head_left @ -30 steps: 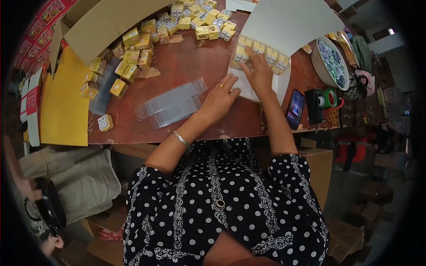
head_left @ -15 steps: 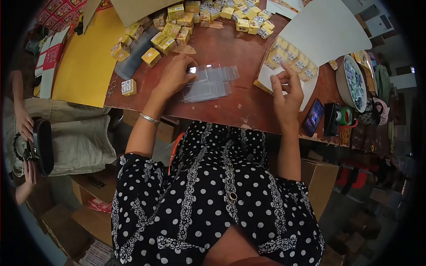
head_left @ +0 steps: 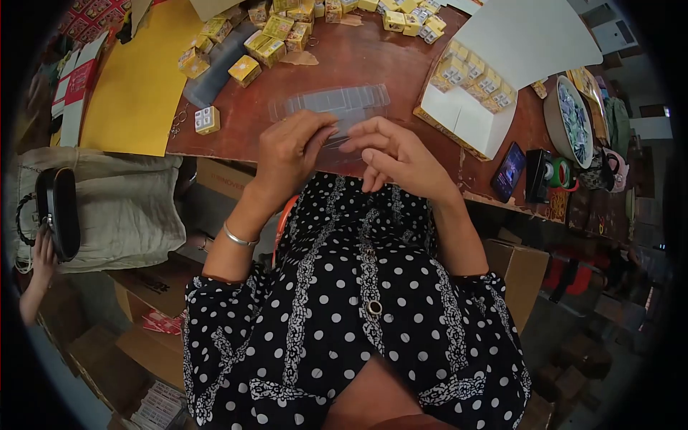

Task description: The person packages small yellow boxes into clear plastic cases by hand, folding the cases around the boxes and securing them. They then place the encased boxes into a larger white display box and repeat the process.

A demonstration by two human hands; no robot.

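Observation:
My left hand (head_left: 292, 147) is closed in a pinch over the front part of the table. It grips a flat clear plastic box blank (head_left: 348, 129), whose edges are hard to make out. Beyond it, more flat clear plastic (head_left: 319, 101) lies on the red-brown table. Facing it, my right hand (head_left: 403, 156) is open with fingers apart and curved, near the plastic and holding nothing I can see. An open white-lined carton (head_left: 462, 127) to the right holds small yellow-and-white boxes (head_left: 479, 77) along its far side.
Many small yellow boxes (head_left: 265, 47) lie at the back, and one little box (head_left: 207, 120) sits at left. Yellow card (head_left: 132, 93) covers the left side. A phone (head_left: 508, 172), tape roll (head_left: 560, 172) and bowl (head_left: 568, 125) stand at right. Another person's hand (head_left: 44, 247) touches a black bag (head_left: 59, 215).
My right hand has moved left from the carton to beside my left hand. My left hand has come nearer me, bringing clear plastic toward the table's front edge.

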